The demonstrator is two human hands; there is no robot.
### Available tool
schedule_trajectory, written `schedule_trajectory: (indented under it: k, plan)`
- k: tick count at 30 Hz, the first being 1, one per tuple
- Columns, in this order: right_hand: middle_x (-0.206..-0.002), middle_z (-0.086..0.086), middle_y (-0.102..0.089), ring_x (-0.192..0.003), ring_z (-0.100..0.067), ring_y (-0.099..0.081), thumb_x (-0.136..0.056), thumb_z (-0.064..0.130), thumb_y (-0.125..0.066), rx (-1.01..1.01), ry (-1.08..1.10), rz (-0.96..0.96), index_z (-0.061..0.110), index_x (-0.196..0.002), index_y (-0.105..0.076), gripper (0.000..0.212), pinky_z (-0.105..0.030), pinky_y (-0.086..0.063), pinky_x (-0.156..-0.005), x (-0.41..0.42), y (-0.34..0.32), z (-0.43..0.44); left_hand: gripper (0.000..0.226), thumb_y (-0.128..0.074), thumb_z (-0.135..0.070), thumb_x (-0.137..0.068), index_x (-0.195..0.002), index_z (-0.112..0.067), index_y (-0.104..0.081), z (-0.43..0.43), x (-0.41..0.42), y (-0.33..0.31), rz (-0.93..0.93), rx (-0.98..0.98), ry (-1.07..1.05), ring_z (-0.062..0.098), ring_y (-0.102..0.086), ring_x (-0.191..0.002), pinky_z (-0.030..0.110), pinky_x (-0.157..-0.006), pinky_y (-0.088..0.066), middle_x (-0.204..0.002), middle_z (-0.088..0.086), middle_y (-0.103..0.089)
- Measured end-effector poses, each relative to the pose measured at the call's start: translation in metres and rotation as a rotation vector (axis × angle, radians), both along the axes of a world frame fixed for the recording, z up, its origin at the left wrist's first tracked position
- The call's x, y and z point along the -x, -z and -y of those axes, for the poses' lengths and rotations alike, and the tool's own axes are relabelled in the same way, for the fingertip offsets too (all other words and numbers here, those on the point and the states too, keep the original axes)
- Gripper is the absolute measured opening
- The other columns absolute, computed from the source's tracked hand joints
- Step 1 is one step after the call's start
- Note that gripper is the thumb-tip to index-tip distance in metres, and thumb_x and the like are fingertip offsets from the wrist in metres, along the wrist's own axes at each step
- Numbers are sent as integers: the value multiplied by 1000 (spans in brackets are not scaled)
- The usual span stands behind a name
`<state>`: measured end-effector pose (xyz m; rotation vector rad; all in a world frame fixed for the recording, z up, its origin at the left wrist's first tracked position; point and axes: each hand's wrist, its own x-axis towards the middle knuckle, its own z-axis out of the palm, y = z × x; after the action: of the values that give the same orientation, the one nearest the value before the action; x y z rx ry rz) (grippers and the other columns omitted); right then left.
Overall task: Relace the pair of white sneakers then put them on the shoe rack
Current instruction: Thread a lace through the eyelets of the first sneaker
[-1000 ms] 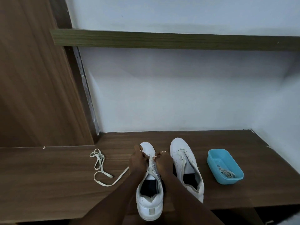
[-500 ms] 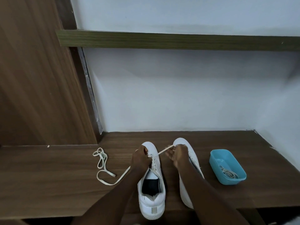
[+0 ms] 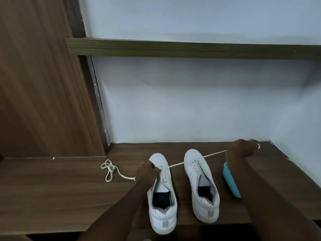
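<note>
- The left sneaker [image 3: 162,193] stands on the near part of the wooden bench [image 3: 69,188], toe pointing to the far wall.
- The right sneaker [image 3: 201,186] stands just beside it on the right. It has no lace in its holes.
- A white lace [image 3: 177,164] goes through the far holes of the left sneaker. It runs tight to the right, over the toe of the right sneaker.
- The right hand [image 3: 243,150] is far to the right, with its fingers curled round the lace, pulling it.
- The left hand [image 3: 146,171] has curled fingers too. It pinches the left sneaker by its far holes to keep it from sliding.
- The loose end of the lace lies in loops on the left.
- A blue tub [image 3: 231,181] sits on the right, partly hidden by the right arm.
- A wooden plank [image 3: 191,48] runs along the wall above.
- I think this is the very start of lacing the first shoe.
- Next, both ends should be made even, then crossed into the next holes.
</note>
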<state>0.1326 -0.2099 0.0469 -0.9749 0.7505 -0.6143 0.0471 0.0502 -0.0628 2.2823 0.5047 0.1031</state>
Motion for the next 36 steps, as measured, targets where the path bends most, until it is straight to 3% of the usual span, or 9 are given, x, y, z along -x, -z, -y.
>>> schedule_trajectory:
  k: [2,4,6,10,13,16,22,27,36]
  plan:
    - [-110,-13,-53,-101,-27,-54,-96,1,-29,272,164,-49,7,-116,-47,28,-21,-38,-76,9,-4,2,47,-67,-26,-80,-47,-13,-36,-1,0,3,2,-1,-6,20,-35,-48,27,-47,-24,-48,1,-32]
    - [-108,-20,-61,-104,-32,-58,-98,8,-37,582,82,-70,2,-111,-53,21,-25,-39,-80,4,3,-5,42,-66,-32,-81,-51,-18,-40,-1,1,7,10,14,-26,16,-47,-54,27,-50,-28,-53,-3,-42]
    - [-105,-21,-65,-100,-35,-61,-97,20,-50,805,-219,-109,-1,-108,-59,26,-34,-42,-85,4,13,-26,27,-61,-37,-84,-69,-14,-56,0,4,8,-13,-10,-35,23,-60,-78,28,-62,-37,-73,3,-57]
    - [-81,-4,-66,-76,-18,-59,-87,6,-56,1049,-923,-208,11,-77,-66,14,-27,-41,-69,20,48,-84,31,-58,-40,-85,-95,-11,-61,3,5,8,-43,-63,-53,26,-59,-96,33,-79,-43,-97,7,-62]
    - [-102,-8,-67,-101,-24,-60,-90,12,-53,1379,-1143,-307,7,-97,-68,17,-29,-44,-83,38,85,-125,33,-58,-38,-86,-101,-9,-60,5,4,6,-67,-82,-45,28,-59,-100,34,-82,-44,-102,9,-61]
    - [-108,-3,-67,-108,-23,-59,-92,15,-50,1532,-1120,-330,15,-104,-68,21,-29,-45,-85,49,107,-143,33,-55,-34,-86,-106,-8,-59,5,3,5,-72,-112,-45,28,-59,-101,35,-84,-46,-107,11,-62]
    - [-93,-1,-64,-104,-23,-60,-90,7,-44,1732,-961,-357,18,-79,-57,20,-30,-41,-82,48,91,-132,35,-51,-35,-89,-108,-7,-58,3,4,7,-85,-255,-10,29,-58,-103,36,-87,-45,-108,12,-61]
    - [-110,-1,-66,-109,-21,-59,-91,16,-47,1980,-736,-470,18,-109,-63,24,-30,-44,-88,26,63,-71,33,-52,-33,-88,-105,-6,-60,3,3,14,-65,-255,-14,30,-59,-100,38,-86,-47,-106,12,-62]
    - [-110,-8,-66,-113,-28,-52,-91,7,-42,1786,-400,-871,9,-110,-63,29,-33,-42,-91,15,18,25,36,-44,-40,-91,-107,-12,-59,-1,1,15,-76,-427,50,25,-58,-104,34,-91,-40,-107,7,-65]
